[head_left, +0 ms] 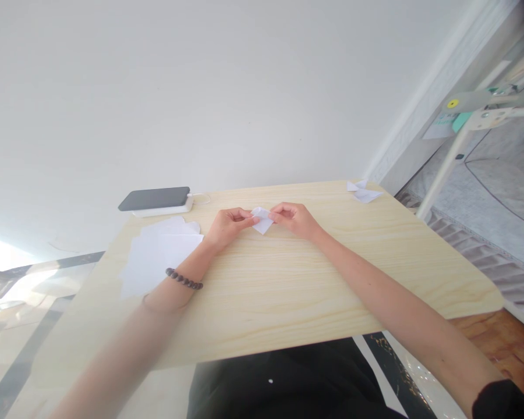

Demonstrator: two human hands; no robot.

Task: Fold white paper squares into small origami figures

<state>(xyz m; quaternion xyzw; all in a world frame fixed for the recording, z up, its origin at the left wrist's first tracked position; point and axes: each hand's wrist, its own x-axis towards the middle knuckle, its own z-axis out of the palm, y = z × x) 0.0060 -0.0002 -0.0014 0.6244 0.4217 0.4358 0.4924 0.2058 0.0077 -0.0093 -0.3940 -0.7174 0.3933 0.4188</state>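
A small piece of folded white paper (262,223) is held between my two hands over the middle of the wooden table (283,291). Its lower end comes to a point. My left hand (228,226) pinches its left edge between thumb and fingers, and a dark bead bracelet sits on that wrist. On the opposite edge, my right hand (294,219) grips the paper in the same kind of pinch. The fingertips hide parts of both sides of it.
Loose white sheets (151,256) lie at the left, partly under my left forearm. Behind them a dark phone (155,198) rests on a white block with a cable. A folded paper shape (365,192) lies at the far right corner. A wall (244,99) rises behind the table.
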